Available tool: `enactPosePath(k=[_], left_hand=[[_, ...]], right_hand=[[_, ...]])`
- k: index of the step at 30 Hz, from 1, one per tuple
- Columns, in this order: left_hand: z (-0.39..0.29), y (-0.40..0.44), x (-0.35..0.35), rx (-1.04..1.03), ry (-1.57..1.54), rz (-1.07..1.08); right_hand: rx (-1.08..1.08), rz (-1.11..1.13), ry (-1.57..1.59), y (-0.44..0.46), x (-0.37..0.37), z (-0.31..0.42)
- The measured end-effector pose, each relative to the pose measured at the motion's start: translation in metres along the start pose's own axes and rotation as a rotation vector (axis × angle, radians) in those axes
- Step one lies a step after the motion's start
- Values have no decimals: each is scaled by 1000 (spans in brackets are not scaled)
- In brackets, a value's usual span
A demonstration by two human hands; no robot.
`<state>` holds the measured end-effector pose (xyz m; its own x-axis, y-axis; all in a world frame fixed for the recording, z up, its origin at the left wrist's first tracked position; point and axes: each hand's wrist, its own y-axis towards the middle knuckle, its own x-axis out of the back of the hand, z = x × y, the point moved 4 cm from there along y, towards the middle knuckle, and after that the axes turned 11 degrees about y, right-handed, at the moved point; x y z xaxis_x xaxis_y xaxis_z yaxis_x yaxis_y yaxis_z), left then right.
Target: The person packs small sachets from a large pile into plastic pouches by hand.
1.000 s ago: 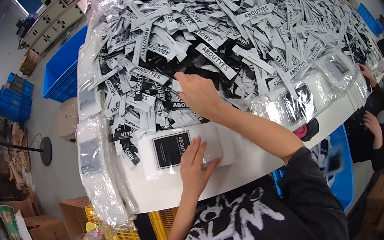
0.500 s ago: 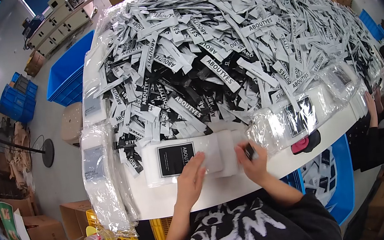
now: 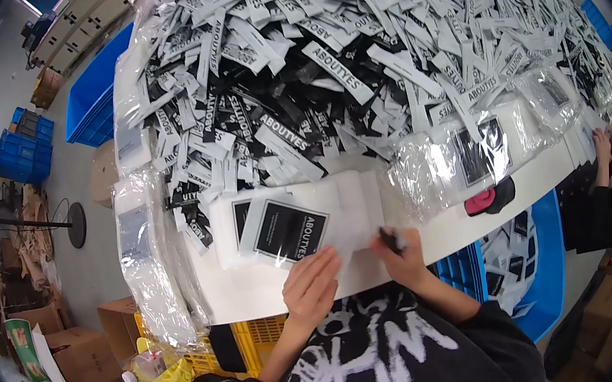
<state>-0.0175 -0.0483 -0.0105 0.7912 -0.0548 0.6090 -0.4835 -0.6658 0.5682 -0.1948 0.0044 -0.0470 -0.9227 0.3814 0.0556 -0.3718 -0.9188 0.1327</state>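
My left hand (image 3: 311,286) grips the lower edge of a translucent white bag with a black ABOUTYES label (image 3: 292,230), its fingers pressed together. That bag lies tilted over a stack of similar white bags (image 3: 227,235) at the table's front. Close by on the right, my right hand (image 3: 405,261) is closed around a small black object (image 3: 391,241); its kind is hard to make out. Beyond both hands rises a large heap of white and black ABOUTYES stick packets (image 3: 337,72).
Plastic-wrapped bundles of bags lie on the left (image 3: 146,249) and right (image 3: 463,160) of the white table (image 3: 247,301). A pink and black item (image 3: 489,199) sits at the front edge. Below right stands a blue bin (image 3: 551,275) of filled bags. Another person's arm (image 3: 603,162) shows far right.
The top bag has turned and come away from the stack's alignment, towards me, with my left hand at its edge. My right hand stays beside it with the black object. The camera view has shifted.
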Motion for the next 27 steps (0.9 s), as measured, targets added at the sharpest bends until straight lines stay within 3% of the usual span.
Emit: enactPosePath(k=[1,4,5,6,8,9,11,13,15,18,19,22,23,26,27], left_hand=[[-2,-6,-3,-31,-23,89],[-5,-6,-4,214,-164,366],[9,-19,-8,546,-483,422],[17,-27,-10,760,-744,288],[10,-7,2,791,-320,486],[10,-4,0,756,-321,452],[19,-12,-8,710,-371,357],[19,-9,-9,773,-580,245],[17,-3,-5,796,-736,208],[15,-8,-6,752,-574,359],[9,-2,-2,663,-441,350],[27,-11,-1,645,-472,247],[28,-13,3,727,-617,142],[23,-5,1,878,-775,-44],[26,-11,3,858,-527,127]], right_hand=[[-25,105,-45,10,-7,14],[-87,355,-137,28,-18,36],[-105,395,-143,29,-17,34],[-123,436,-150,28,-17,33],[25,490,-203,21,-33,32],[96,519,-229,16,-41,33],[30,447,-156,17,-44,33],[-46,427,-53,20,-41,34],[18,492,-98,17,-38,36],[56,508,-234,11,-42,32],[66,504,-290,11,-45,31],[27,435,-180,19,-52,40],[-89,478,-82,22,-50,42],[173,244,-318,30,-49,64],[213,316,-425,24,-54,66]])
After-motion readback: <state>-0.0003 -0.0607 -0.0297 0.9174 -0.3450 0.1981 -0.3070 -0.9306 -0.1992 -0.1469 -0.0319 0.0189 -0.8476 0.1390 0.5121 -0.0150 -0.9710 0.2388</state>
